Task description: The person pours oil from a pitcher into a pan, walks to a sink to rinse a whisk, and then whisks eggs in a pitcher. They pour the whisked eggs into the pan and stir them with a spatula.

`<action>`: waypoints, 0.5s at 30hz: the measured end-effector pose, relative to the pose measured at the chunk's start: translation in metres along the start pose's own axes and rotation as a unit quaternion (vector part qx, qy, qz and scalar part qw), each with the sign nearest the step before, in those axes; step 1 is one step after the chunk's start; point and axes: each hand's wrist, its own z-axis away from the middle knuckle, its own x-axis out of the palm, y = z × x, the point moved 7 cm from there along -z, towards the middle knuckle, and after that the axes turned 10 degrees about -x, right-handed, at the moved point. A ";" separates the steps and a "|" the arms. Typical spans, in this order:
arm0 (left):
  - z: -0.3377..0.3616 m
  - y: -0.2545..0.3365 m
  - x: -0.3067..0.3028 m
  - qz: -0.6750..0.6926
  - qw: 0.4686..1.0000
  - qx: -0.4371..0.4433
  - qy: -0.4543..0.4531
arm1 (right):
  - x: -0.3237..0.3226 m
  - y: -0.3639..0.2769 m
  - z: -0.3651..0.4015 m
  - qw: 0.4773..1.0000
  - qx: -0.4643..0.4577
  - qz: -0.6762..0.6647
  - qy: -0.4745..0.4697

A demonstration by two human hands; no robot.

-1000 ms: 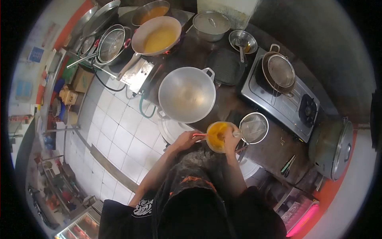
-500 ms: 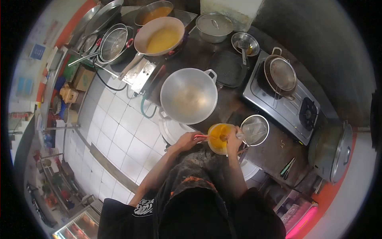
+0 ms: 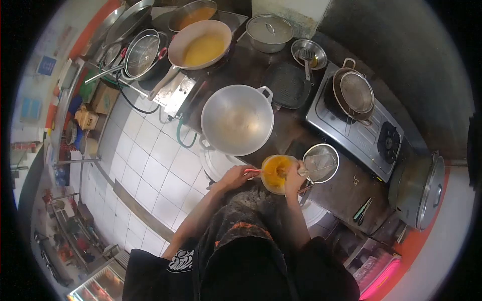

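A jug [image 3: 268, 188] of orange-yellow liquid stands at the counter's near edge, in front of my body. My left hand [image 3: 239, 178] is closed around its red handle [image 3: 252, 171] on the left side. Over the jug's right rim, my right hand [image 3: 295, 179] is closed on a utensil [image 3: 303, 172] whose lower end dips into the liquid; its working end is too blurred to name. A round mesh strainer [image 3: 321, 163] lies just right of my right hand. Beyond the jug sits a large metal wok [image 3: 237, 120] with a little brownish residue at its bottom.
A gas stove [image 3: 346, 128] with stacked strainers and a pan stands at right. Behind are a square grill pan [image 3: 287, 85], a lidded pot [image 3: 270, 34], and a frying pan [image 3: 201, 47] with yellow liquid. Scissors [image 3: 362, 210] lie near the right edge, beside a big pot [image 3: 416, 193].
My right hand has shifted slightly to the left, and the utensil has moved within the liquid. My left hand keeps its hold on the jug's handle.
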 end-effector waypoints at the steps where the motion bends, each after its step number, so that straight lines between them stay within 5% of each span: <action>1: 0.000 0.000 0.001 0.005 1.000 0.002 0.002 | 0.000 0.015 0.004 0.977 0.149 -0.154 0.012; 4: 0.007 -0.005 0.005 0.002 1.000 -0.013 -0.002 | 0.001 -0.031 -0.008 0.954 0.215 -0.210 -0.015; 5: 0.000 -0.002 0.000 -0.006 1.000 -0.009 -0.002 | -0.001 0.002 -0.001 0.939 0.202 -0.277 0.023; 7: 0.000 0.001 -0.002 0.000 1.000 -0.007 0.003 | -0.003 0.003 -0.003 0.992 -0.011 0.066 -0.104; 8: 0.001 0.001 0.001 0.005 1.000 -0.009 0.004 | -0.005 0.003 -0.001 0.961 -0.116 0.226 -0.108; 9: -0.003 0.001 0.000 0.001 1.000 -0.006 0.003 | 0.008 -0.035 -0.015 0.993 0.073 0.050 -0.078; 10: -0.006 -0.001 -0.002 -0.004 1.000 -0.006 -0.001 | 0.025 -0.051 -0.011 0.956 0.262 -0.128 -0.043; 11: -0.002 -0.003 0.001 -0.007 1.000 -0.009 -0.008 | 0.017 -0.037 -0.010 0.915 0.298 -0.265 0.064; 15: -0.001 0.002 -0.001 -0.004 1.000 0.004 0.003 | 0.015 -0.057 -0.014 0.997 0.050 -0.010 -0.052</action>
